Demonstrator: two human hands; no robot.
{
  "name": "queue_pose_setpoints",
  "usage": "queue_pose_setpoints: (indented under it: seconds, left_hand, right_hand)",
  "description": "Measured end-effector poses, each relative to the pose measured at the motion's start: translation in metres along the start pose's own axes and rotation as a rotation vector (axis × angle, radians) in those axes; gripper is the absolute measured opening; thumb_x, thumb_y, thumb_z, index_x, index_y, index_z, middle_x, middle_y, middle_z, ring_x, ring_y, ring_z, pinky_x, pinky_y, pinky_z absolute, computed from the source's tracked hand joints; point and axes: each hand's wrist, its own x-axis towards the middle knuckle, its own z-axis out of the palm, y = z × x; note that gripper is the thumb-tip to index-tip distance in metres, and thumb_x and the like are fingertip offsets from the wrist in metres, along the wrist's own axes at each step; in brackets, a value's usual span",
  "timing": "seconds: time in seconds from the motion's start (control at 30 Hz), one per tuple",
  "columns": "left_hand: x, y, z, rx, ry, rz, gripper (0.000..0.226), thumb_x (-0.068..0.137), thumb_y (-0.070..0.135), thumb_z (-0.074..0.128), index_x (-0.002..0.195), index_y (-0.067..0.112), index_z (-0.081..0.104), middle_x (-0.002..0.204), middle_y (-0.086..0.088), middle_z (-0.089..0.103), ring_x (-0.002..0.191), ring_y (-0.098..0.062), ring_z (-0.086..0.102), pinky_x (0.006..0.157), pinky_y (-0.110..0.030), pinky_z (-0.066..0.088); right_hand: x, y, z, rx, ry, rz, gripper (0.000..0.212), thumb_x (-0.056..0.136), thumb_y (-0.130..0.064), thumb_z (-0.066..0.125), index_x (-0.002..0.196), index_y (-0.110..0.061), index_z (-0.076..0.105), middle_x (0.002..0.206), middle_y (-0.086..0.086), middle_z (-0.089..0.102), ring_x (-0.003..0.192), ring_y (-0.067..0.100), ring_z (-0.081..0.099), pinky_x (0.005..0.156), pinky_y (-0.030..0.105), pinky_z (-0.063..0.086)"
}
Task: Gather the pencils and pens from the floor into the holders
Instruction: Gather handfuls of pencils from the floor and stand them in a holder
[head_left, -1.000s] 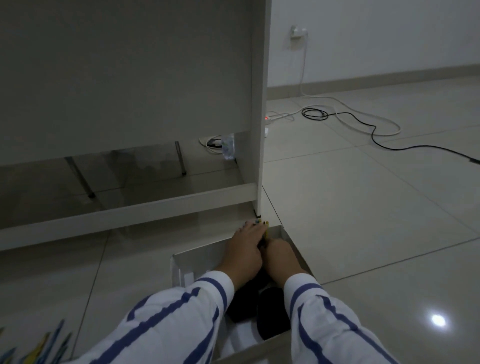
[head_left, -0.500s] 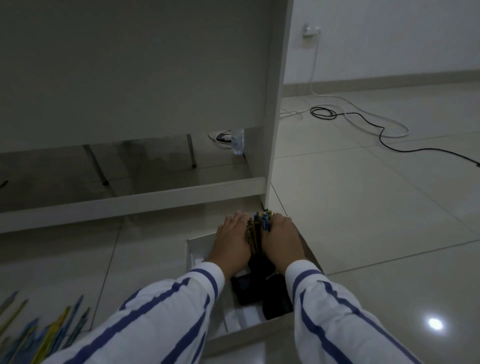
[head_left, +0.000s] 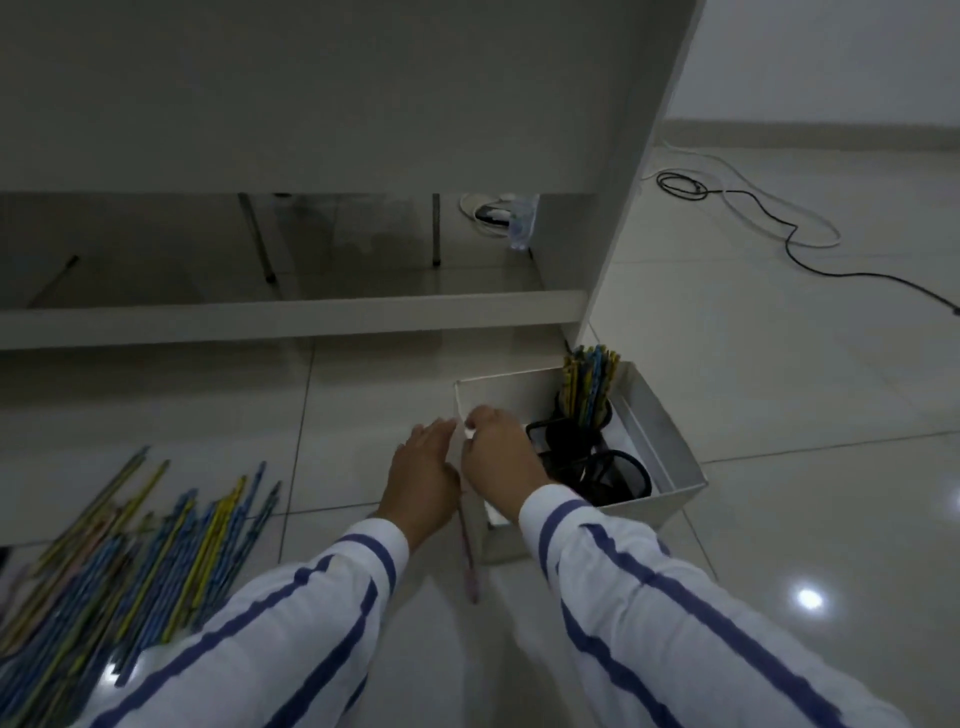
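Dozens of pencils (head_left: 130, 551) lie fanned on the floor (head_left: 779, 389) well to the left, while one bunch (head_left: 589, 382) stands in the far holder (head_left: 597, 415) inside the white box (head_left: 670, 441). The nearest holder (head_left: 621, 475) looks empty. Both hands meet at the box's left wall — the left hand (head_left: 423, 467) lies flat and open against the outside, while the right hand (head_left: 496, 452) curls over the rim and seems to pinch it, with no pencil in it. A pink pencil (head_left: 469, 561) lies just beside that wall. If the box is meant to go toward the pile, I'd slide it low and level so the loaded holder doesn't tip — then scoop pencils in aligned bundles.
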Motion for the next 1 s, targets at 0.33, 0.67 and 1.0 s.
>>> queue_pose_setpoints:
  seconds: [0.33,0.67,1.0]
  left_hand:
    - [-0.054,-0.102,-0.002,0.093,-0.228,-0.128,0.06,0.095,0.005,0.035,0.15,0.02,0.017,0.159,-0.002,0.016,0.148,-0.018,0.009,0.121,-0.034,0.004]
    - [-0.05,-0.132,0.008,0.133,-0.352,-0.184,0.056,0.098,0.015,0.034,0.151,0.02,0.015,0.16,-0.001,0.015,0.148,-0.02,0.009,0.121,-0.032,0.007]
    - [-0.054,-0.167,-0.006,0.11,-0.295,-0.275,0.054,0.099,0.019,0.035,0.151,0.02,0.018,0.159,0.0,0.018,0.148,-0.019,0.011,0.121,-0.03,0.009]
  right_hand:
    - [-0.044,-0.006,0.128,-0.116,-0.248,0.202,0.038,0.094,-0.006,0.042,0.131,-0.005,0.047,0.134,0.013,0.051,0.121,0.022,0.052,0.1,0.024,0.04]
    - [-0.025,0.032,0.158,-0.37,-0.411,0.272,0.03,0.094,-0.011,0.04,0.12,-0.002,0.05,0.128,0.015,0.05,0.12,0.031,0.046,0.096,0.033,0.037]
    - [-0.017,0.022,0.182,-0.338,-0.357,0.261,0.032,0.094,-0.01,0.046,0.126,-0.007,0.048,0.128,0.012,0.048,0.113,0.025,0.055,0.095,0.029,0.045]
